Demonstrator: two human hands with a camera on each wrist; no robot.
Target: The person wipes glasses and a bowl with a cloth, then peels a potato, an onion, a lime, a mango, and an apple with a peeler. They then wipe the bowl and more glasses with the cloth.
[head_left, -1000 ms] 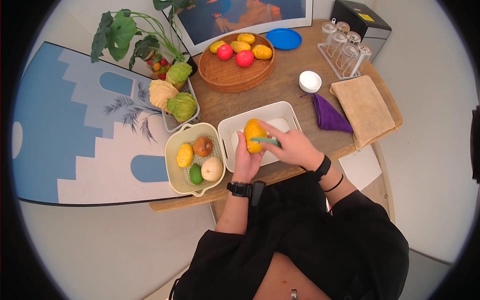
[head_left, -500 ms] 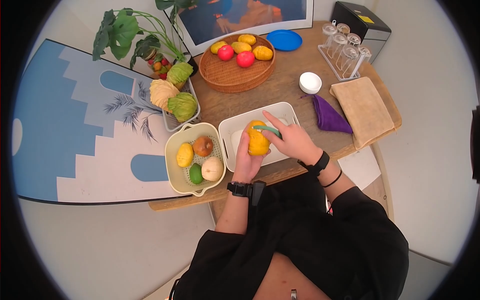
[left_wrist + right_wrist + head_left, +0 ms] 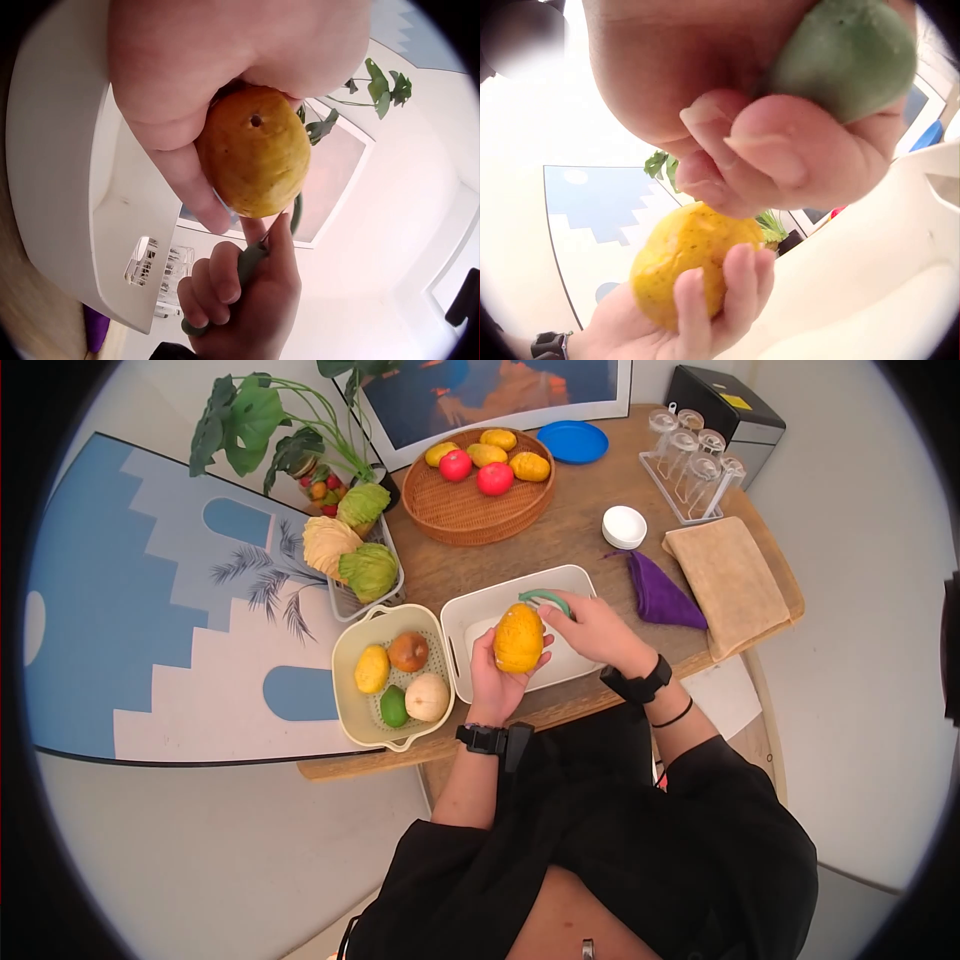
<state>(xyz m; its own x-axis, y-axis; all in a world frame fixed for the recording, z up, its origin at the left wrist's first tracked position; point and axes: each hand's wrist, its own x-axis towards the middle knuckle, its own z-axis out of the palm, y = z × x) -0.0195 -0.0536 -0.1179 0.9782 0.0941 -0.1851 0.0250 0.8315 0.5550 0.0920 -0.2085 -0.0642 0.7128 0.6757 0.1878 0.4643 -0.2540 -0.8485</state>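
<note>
A yellow fruit (image 3: pixel 519 639) is gripped in the left hand (image 3: pixel 495 678), above the white tray (image 3: pixel 575 668). Round the green handle of a peeler (image 3: pixel 545 598) curl the fingers of the right hand (image 3: pixel 601 632), just to the right of the fruit's top. In the left wrist view the fruit (image 3: pixel 256 154) shows a small dark spot at its end, with the right hand (image 3: pixel 251 300) below it. The right wrist view shows rough pale patches on the fruit (image 3: pixel 682 259) and the green handle (image 3: pixel 847 60) in the near hand.
A cream basket (image 3: pixel 345 710) with several fruits stands left of the tray, cabbages (image 3: pixel 368 571) behind it. Farther back are a wicker tray (image 3: pixel 475 520), a blue plate (image 3: pixel 573 442) and glasses (image 3: pixel 690 465). White bowls (image 3: pixel 625 527), a purple cloth (image 3: pixel 662 595) and a tan cloth (image 3: pixel 727 585) lie rightward.
The left hand has shifted slightly right with the fruit and turned it. The right hand has moved a little right, and its peeler now stands at the fruit's upper right rather than across its front.
</note>
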